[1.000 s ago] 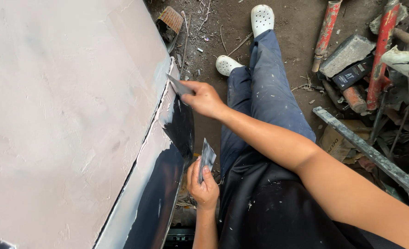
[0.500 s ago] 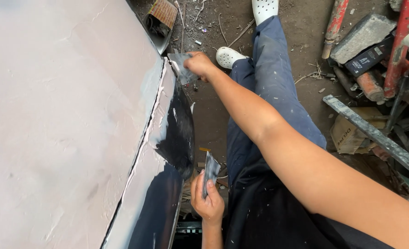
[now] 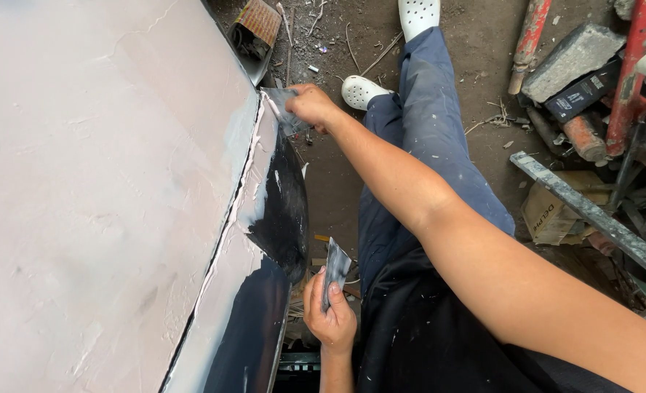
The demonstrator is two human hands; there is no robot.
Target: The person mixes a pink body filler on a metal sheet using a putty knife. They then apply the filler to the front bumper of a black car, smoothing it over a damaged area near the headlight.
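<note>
Right hand (image 3: 314, 106) reaches far forward, fingers curled tight around a thin grey spreader blade (image 3: 283, 109), its edge pressed flat against the upper end of the car panel (image 3: 105, 204) just beside the seam. Left hand (image 3: 329, 314) sits low near the person's waist, fingers closed around a second grey spreader (image 3: 335, 271), which stands upright between thumb and fingers, clear of the panel. The panel fills the left side of the view, coated in pale pinkish filler (image 3: 83, 145) with rough ridges; along its right edge a dark unpainted strip (image 3: 283, 211) shows through, with a thin line of filler running down the seam. The person stands in blue trousers (image 3: 425, 131) flecked with white and 2 white clogs (image 3: 419, 14) on a dirt floor (image 3: 337, 175). Near the top of the panel lies a small orange-brown brush-like object (image 3: 256, 23), too blurred to tell exactly. On the right, well apart from both hands, sit red metal bars (image 3: 632, 65), a grey block (image 3: 567, 62), a cardboard box (image 3: 552, 211) and a grey angled metal rail (image 3: 592, 215).
</note>
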